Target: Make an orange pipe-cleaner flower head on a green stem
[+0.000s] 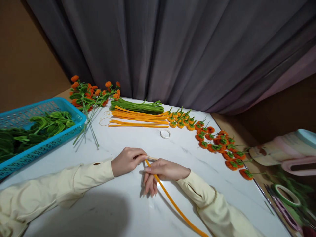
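Over the middle of the white table, my left hand (128, 161) pinches the upper end of an orange pipe cleaner (170, 196) against the tip of a thin pale stick (152, 158). Opposite it, my right hand (168, 169) is closed round the other end of that stick, its lower fingers loosely curled. The pipe cleaner crosses in front of the right thumb and fingers, then trails in a long curve toward the bottom edge. Whether the right fingers also grip it, I cannot tell. Fingertips hide the spot where stick and pipe cleaner meet.
Behind my hands lie orange pipe cleaners (140, 115), green pipe cleaners (138, 106) and a white tape roll (165, 133). Fuzzy flower heads (208, 140) line the right. A blue basket (44, 142) of leaves stands left, near finished orange flowers (89, 93). Scissors (283, 209) lie far right.
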Demonstrator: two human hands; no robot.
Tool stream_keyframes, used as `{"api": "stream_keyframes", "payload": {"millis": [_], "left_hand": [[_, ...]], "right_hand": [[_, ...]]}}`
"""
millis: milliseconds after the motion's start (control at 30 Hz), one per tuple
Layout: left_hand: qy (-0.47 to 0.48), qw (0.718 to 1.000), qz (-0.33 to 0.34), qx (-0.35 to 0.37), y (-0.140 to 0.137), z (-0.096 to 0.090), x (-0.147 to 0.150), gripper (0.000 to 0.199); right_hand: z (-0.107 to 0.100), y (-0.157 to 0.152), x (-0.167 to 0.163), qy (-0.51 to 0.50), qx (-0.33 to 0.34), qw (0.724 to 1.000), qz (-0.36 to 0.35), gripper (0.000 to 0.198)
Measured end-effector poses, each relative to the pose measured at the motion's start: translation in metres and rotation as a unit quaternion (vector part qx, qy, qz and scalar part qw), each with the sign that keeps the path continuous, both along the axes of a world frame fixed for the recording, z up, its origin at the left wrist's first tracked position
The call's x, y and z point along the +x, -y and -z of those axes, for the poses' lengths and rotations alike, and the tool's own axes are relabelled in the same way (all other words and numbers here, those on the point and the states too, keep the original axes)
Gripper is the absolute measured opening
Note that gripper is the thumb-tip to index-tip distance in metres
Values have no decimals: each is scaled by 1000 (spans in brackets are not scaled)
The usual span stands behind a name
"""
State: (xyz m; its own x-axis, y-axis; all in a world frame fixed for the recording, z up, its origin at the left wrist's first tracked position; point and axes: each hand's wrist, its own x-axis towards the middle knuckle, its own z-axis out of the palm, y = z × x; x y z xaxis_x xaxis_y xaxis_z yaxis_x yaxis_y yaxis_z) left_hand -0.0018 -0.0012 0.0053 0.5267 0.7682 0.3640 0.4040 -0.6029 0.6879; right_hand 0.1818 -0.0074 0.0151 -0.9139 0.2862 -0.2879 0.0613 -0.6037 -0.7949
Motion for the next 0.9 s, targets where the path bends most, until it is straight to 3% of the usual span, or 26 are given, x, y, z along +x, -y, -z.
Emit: {"api": "stream_keyframes", "payload": {"millis": [900], "left_hand": [[-4,1000,1,-2,0,-2,0,19]], "right_hand": [[1,0,0,-5,-2,1000,4,42]]}}
